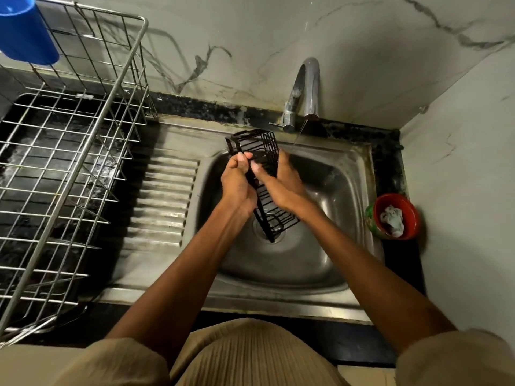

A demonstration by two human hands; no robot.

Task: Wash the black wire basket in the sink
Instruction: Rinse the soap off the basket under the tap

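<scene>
Steel everywhere here: the sink is brushed metal, dull and water-stained, its ribbed draining board catching soft streaks of light. The tap gleams, polished chrome (spotted near the base). The black wire basket shows thin coated wire, matt and dark. The dish rack is bright bare metal rod. The wall reads as glossy veined marble, the blue cup smooth plastic, the red bowl shiny, the person's shirt ribbed beige cloth.
</scene>
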